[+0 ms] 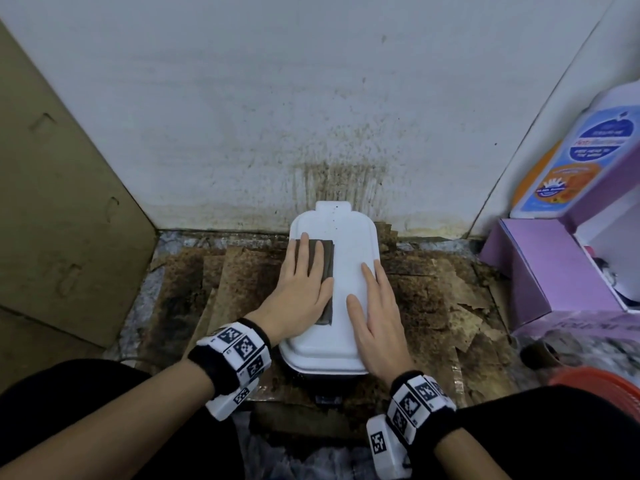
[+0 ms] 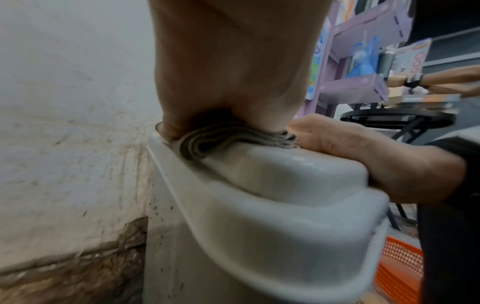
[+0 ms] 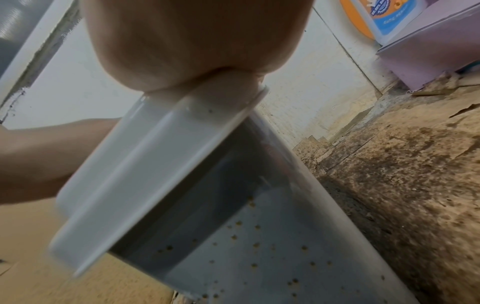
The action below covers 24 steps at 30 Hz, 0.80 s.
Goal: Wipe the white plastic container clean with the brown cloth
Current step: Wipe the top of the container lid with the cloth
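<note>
The white plastic container (image 1: 346, 244) stands on stained cardboard, lid on, with a few dark specks near its far end. A folded brown cloth (image 1: 327, 258) lies on the left half of the lid. My left hand (image 1: 301, 282) lies flat on the cloth with straight fingers. My right hand (image 1: 375, 306) rests flat on the right half of the lid. The left wrist view shows the cloth (image 2: 228, 137) squeezed between my palm (image 2: 228, 61) and the lid (image 2: 272, 185). In the right wrist view the container's side wall (image 3: 259, 246) is dotted with brown spots below the lid (image 3: 155, 164).
A splattered white wall (image 1: 311, 116) rises just behind the container. A cardboard sheet (image 1: 62, 202) leans at the left. At the right are a purple box shelf (image 1: 540, 271) with a blue-labelled bottle (image 1: 571, 161) and an orange basket (image 1: 595, 382). Torn, stained cardboard (image 1: 450, 299) covers the floor.
</note>
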Available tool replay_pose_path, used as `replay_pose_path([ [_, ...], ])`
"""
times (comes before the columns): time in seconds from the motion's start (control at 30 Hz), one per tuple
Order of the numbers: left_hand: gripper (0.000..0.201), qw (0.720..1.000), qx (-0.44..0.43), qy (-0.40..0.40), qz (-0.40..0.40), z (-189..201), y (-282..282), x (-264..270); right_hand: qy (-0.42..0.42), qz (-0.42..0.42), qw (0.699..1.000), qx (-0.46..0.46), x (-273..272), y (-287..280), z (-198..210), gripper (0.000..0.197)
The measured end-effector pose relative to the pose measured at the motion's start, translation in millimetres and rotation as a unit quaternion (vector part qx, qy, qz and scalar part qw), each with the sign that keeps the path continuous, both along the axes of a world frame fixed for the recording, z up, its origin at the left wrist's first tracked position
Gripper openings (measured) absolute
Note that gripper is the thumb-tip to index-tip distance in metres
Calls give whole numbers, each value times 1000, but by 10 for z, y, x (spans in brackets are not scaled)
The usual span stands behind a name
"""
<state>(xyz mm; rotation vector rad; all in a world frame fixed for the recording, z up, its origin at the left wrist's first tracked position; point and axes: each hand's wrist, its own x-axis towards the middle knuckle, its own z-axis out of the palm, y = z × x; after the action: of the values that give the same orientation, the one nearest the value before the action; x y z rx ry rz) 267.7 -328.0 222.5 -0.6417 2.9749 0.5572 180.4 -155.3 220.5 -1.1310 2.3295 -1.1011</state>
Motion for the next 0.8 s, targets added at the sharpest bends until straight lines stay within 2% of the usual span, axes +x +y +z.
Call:
replay_pose_path([
  [0.1,89,999,-6,-32,9,26,-143,-137,-5,2,1000,0,0,4,13,62],
  [0.2,75,998,-40,-42,13,118,-279,-386,-7,6,1000,-2,-2,1,22,62],
  [0.27,67,997,-32,-64,20,186,-430,-575,-10,7,1000,-2,-2,1,25,62],
  [0.5,65,994,-28,-104,32,394,-797,-1122,-6,8,1000,-4,-1,2,19,62],
  [0.63,63,992,-59,-107,7,357,-851,-1125,-1,14,1000,0,-16,0,19,63],
  [0.8,64,996,-74,-52,8,328,-645,-904,-3,14,1000,0,-13,3,19,64],
])
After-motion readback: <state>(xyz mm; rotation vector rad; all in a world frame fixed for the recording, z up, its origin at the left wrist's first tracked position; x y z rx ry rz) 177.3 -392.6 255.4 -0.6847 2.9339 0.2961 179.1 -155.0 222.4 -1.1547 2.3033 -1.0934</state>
